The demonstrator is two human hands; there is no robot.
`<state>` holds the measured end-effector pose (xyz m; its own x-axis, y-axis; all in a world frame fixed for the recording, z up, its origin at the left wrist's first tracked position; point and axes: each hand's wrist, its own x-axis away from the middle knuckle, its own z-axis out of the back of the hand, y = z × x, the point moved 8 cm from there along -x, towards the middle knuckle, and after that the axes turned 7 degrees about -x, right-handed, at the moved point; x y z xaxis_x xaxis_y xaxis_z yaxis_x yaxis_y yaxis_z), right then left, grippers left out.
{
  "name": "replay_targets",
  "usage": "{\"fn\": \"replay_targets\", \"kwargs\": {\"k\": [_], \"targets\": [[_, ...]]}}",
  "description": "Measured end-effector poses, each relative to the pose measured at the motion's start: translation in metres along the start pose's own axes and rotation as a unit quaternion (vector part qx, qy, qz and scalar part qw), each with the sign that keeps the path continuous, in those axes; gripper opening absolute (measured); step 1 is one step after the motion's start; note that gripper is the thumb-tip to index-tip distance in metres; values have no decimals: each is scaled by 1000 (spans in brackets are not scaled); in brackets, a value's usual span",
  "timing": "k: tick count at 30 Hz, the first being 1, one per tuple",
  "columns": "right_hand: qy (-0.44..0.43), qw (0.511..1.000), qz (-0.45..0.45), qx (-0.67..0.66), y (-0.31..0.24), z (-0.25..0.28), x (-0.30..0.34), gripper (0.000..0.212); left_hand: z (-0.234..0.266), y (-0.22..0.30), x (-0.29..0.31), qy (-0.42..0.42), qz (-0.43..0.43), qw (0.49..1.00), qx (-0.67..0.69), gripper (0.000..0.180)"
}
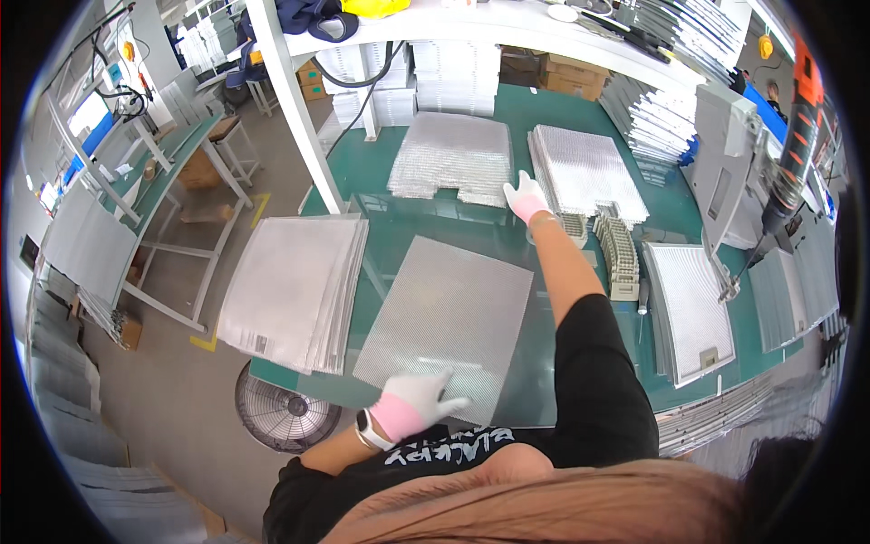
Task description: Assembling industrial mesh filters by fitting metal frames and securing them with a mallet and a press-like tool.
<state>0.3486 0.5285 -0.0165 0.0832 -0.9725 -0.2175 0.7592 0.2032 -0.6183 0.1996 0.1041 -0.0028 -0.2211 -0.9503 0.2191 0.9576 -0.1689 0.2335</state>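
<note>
A flat grey mesh sheet (pixel 453 308) lies tilted on the green table in front of me. My left hand (pixel 419 403), in a white and pink glove, is over its near edge with fingers spread. My right hand (pixel 526 196), gloved alike, reaches far forward with fingers apart. It is beside the right edge of a stack of silvery mesh sheets (pixel 453 154); whether it touches them I cannot tell. Just right of that hand lies another mesh stack (pixel 584 168) with a notched near edge. Below it stand rows of small beige plastic parts (pixel 618 258).
At the left is a pile of pale sheets (pixel 290 290). On the right lie framed mesh panels (pixel 693 313), a screwdriver (pixel 643 296) and a hanging power screwdriver (pixel 793 145). A white post (pixel 294 100) rises at the table's far left. A fan (pixel 285 412) stands on the floor.
</note>
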Motion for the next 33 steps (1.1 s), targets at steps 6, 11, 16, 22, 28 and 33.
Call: {"fn": "replay_targets", "kwargs": {"k": [6,11,16,22,28,33], "targets": [[-16,970,77,229,-82,-4,-1,63,-1,-79,-34,133,-40,989,-56,71],[197,919,294,-175,-120,95,29,42,-25,-65,-40,116,22,991,-60,83],[153,867,274,-386,-116,150,92,38,-25,-59,-37,191,90,977,15,80],[39,891,66,-448,-33,137,272,35,-12,-115,4,229,13,612,757,89],[21,973,103,-205,-35,117,374,40,2,-81,36,300,194,875,326,72],[1,985,58,-162,-22,94,388,38,-4,-80,23,282,181,925,178,70]]}}
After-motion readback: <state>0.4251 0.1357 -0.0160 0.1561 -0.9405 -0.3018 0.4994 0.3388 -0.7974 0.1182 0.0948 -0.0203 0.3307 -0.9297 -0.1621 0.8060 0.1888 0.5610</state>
